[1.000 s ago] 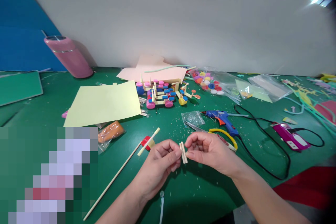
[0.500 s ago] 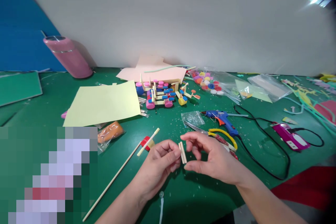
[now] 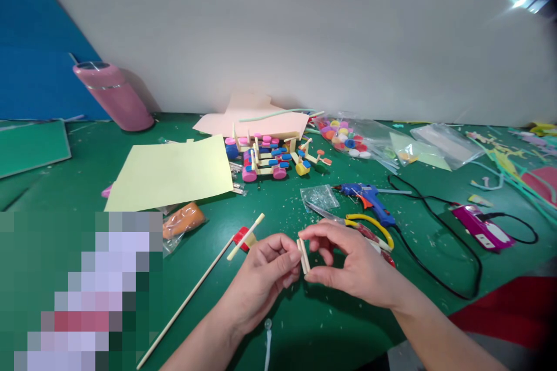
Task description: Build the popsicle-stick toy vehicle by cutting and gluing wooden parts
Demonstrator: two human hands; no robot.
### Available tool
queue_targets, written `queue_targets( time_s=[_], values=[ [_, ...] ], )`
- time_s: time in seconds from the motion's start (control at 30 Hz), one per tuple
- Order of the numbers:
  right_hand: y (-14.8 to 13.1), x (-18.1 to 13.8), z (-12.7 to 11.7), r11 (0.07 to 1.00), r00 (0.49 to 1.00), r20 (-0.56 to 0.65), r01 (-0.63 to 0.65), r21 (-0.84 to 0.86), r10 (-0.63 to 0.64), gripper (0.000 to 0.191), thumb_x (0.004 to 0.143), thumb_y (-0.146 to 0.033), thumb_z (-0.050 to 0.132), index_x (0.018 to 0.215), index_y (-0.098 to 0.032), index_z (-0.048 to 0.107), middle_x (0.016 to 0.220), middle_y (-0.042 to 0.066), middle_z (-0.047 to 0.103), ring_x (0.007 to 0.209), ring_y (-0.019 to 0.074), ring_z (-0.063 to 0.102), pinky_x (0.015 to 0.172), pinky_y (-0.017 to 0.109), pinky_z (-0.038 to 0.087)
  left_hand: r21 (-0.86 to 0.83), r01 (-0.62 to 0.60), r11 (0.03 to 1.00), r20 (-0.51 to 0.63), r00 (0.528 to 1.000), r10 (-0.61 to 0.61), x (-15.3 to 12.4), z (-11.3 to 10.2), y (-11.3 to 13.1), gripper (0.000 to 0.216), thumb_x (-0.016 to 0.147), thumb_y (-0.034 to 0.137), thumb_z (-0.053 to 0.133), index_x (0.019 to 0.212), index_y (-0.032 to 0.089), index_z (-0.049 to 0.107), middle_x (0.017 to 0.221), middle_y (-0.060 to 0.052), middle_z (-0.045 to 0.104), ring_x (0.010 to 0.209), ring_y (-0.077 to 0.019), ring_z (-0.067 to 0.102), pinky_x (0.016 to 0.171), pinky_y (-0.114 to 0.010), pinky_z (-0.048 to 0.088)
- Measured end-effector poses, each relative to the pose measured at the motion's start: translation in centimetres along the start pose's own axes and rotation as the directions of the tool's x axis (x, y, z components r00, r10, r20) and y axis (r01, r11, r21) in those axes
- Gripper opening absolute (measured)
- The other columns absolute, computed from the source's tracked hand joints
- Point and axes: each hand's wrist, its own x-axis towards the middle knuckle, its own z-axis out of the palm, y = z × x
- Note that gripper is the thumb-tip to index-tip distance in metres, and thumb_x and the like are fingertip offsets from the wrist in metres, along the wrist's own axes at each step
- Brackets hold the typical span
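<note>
Two short pale wooden sticks (image 3: 304, 257) are held side by side, nearly upright, over the green table. My left hand (image 3: 272, 266) pinches them from the left between thumb and curled fingers. From the other side, my right hand (image 3: 343, 255) brackets them, its index fingertip at the top ends and thumb at the bottom ends. Left of my hands, a red and yellow piece (image 3: 244, 237) lies with a short pale stick (image 3: 246, 236) across it. A long thin wooden stick (image 3: 185, 302) runs from there toward the front edge.
Behind my right hand lie scissors (image 3: 383, 232) and a blue glue gun (image 3: 369, 200), its cord trailing to a purple power box (image 3: 481, 226). Small colourful assembled models (image 3: 267, 159), a bag of bottle caps (image 3: 343, 136), yellow paper (image 3: 174, 174) and a pink tumbler (image 3: 115, 95) stand farther back.
My right thumb and index finger have closed in slightly onto the ends of the two sticks. My left hand keeps its pinch.
</note>
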Motion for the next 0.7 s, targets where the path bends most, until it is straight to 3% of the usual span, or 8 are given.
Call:
queue_targets(
  time_s=[0.7],
  values=[
    [0.10, 0.03, 0.09, 1.000, 1.000, -0.006, 0.015, 0.003, -0.015, 0.043, 0.070, -0.017, 0.071, 0.107, -0.030, 0.055, 0.083, -0.005, 0.048, 0.062, 0.0068, 0.045, 0.060, 0.020, 0.041, 0.000, -0.014, 1.000, 0.021, 1.000, 0.014, 0.12, -0.10, -0.07, 0.018, 0.071, 0.024, 0.068, 0.063, 0.013, 0.056, 0.052, 0.003, 0.050, 0.048, -0.0045, 0.039, 0.048, -0.018, 0.027]
  ],
)
